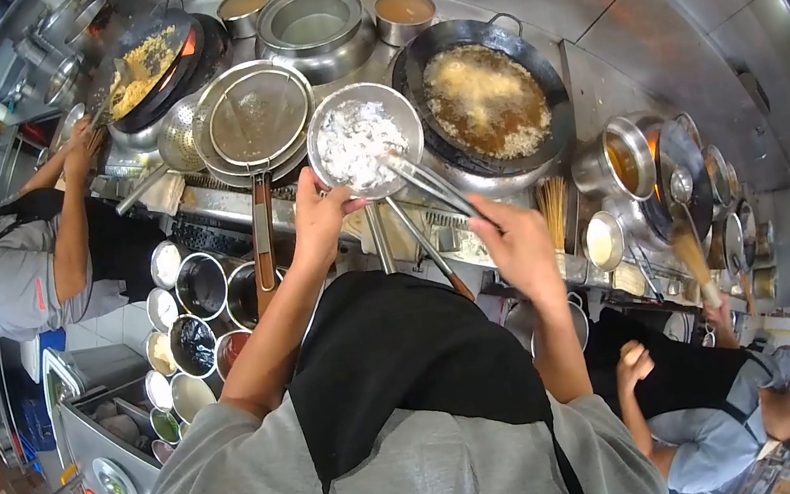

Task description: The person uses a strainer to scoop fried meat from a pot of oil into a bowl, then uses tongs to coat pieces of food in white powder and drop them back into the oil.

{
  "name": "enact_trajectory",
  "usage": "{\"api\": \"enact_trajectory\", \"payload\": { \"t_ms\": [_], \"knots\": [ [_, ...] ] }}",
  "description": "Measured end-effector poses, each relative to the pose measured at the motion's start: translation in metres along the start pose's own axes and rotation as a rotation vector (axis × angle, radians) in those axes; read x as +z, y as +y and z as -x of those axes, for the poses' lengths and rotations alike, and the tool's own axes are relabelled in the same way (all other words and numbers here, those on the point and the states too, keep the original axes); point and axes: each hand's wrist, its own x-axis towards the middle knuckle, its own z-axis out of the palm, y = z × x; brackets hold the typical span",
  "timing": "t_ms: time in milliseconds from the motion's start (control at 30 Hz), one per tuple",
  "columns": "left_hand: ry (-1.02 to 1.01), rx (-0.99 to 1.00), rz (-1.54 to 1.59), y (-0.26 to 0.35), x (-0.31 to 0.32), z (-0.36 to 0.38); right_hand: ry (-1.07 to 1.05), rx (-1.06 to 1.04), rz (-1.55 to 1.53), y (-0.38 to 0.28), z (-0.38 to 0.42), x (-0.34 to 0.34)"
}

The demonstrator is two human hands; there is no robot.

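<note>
My left hand [318, 219] grips the near rim of a round metal bowl [410, 119], tilted toward me. White, flour-coated pieces [355, 143] lie inside it; their kind I cannot make out. With my right hand [522, 241] I hold metal tongs [437, 185], their tips down among the coated pieces. Just right of the bowl, a black wok [555, 128] holds bubbling brown oil with pale frying food [468, 85] in it. A wire-mesh strainer [257, 115] with a wooden handle rests on a wider pan left of the bowl.
A lidless steel pot [316, 56] and two liquid-filled containers stand behind. At left, a co-worker [22, 254] tends a wok [150, 69] of yellow food over flame. Another co-worker [707, 385] stands at right near a lit burner. Sauce pots [202, 286] line my left side.
</note>
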Motion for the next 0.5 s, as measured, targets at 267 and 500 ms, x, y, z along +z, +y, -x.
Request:
{"api": "enact_trajectory", "payload": {
  "t_ms": [267, 500],
  "knots": [
    [-0.009, -0.192, 0.154, -0.033, -0.007, 0.0, 0.159, 0.031, -0.132, 0.016, -0.009, -0.067],
    [-0.068, -0.284, 0.096, -0.046, -0.01, 0.017, 0.192, 0.133, 0.392, 0.091, -0.102, -0.075]
  ]
}}
